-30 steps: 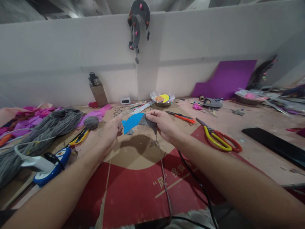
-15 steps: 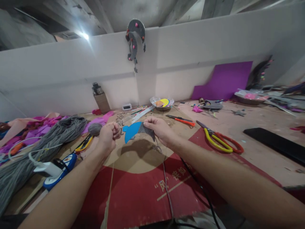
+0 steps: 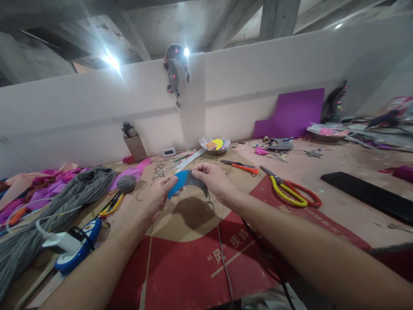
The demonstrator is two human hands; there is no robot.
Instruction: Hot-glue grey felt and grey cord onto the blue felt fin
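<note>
Between my hands, above the cardboard on the table, is a curved piece, part blue felt and part dark grey felt. My left hand pinches the blue part at its left edge between thumb and fingers. The top of the grey part, close to where it meets the blue, is pinched by my right hand. A thin grey cord hangs below the grey tip.
Red-handled scissors and large yellow-and-red scissors lie to the right, with a black phone-like slab beyond. Grey yarn, a yarn ball, a yellow cutter and a blue power strip are on the left.
My left hand has moved right and taken hold of the blue part, which it was beside before. My right hand keeps its pinch. The view has shifted a little.
</note>
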